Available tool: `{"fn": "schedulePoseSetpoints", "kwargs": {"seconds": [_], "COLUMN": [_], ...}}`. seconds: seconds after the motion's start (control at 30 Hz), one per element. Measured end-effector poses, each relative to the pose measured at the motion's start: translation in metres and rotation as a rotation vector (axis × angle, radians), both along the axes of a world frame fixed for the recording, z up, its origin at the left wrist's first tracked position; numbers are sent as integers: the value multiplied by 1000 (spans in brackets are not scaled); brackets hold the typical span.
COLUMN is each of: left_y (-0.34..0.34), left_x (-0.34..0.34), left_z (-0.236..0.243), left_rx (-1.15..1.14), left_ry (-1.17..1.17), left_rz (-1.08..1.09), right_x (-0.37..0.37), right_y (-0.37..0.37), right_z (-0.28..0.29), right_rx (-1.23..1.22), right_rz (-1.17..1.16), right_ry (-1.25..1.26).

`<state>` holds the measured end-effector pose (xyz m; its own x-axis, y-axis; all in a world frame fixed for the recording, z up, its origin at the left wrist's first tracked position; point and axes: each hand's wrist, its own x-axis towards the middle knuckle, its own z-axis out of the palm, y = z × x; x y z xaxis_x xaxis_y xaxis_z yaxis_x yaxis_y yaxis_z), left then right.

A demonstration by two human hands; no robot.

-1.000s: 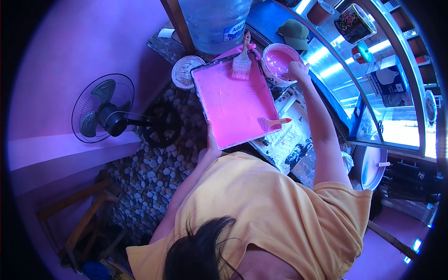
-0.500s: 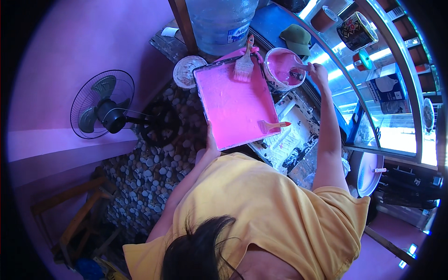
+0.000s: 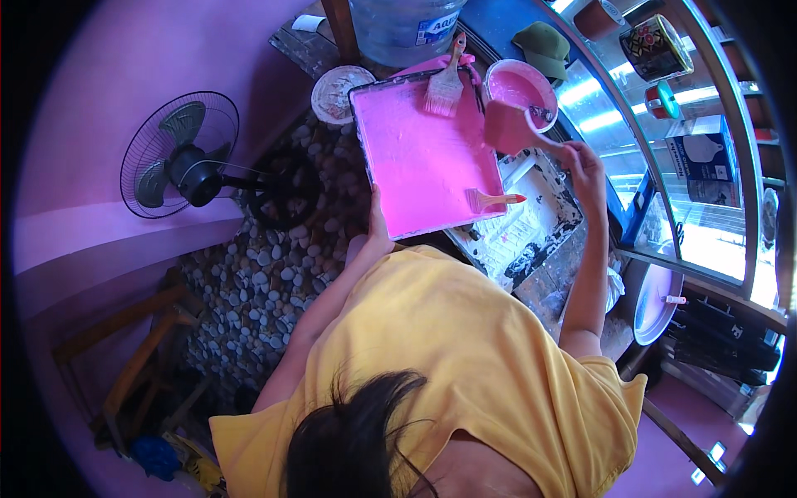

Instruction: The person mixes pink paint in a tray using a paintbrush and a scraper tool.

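A paint tray coated with bright pink paint lies in front of me. My left hand grips its near left edge, the fingertips mostly hidden by the rim. In my right hand is the handle of a pink-coated dipper, held over the tray's right edge. Just behind the dipper stands a bucket with pink paint inside. One wide paintbrush rests on the tray's far right part, bristles toward me. A smaller paintbrush lies across the near right edge.
Beside the tray's left corner sits a round paint-crusted lid or tub. A large water jug stands behind. To the right are a paint-smeared white tray and a glass cabinet with a cap. A fan stands left over pebble-patterned flooring.
My right hand has lifted the dipper out of the bucket and brought it nearer, to the tray's right edge. The left hand keeps its grip on the tray. The view has shifted slightly.
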<state>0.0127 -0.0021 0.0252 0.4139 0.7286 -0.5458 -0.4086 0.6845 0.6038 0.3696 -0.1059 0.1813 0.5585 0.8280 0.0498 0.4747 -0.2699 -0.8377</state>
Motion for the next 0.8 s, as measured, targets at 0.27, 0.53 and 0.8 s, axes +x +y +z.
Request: {"fn": "schedulePoseSetpoints", "kwargs": {"seconds": [0.27, 0.53, 0.8], "left_y": [-1, 1, 1], "left_x": [2, -1, -1], "left_z": [10, -9, -7], "left_rx": [-2, 38, 27], "left_ry": [-37, -64, -4], "left_rz": [9, -32, -25], "right_x": [-73, -94, -94], "right_y": [-19, -25, -21], "right_z": [24, 50, 59], "right_rx": [-58, -27, 17], "right_rz": [102, 139, 114], "right_ry": [-138, -188, -176]}}
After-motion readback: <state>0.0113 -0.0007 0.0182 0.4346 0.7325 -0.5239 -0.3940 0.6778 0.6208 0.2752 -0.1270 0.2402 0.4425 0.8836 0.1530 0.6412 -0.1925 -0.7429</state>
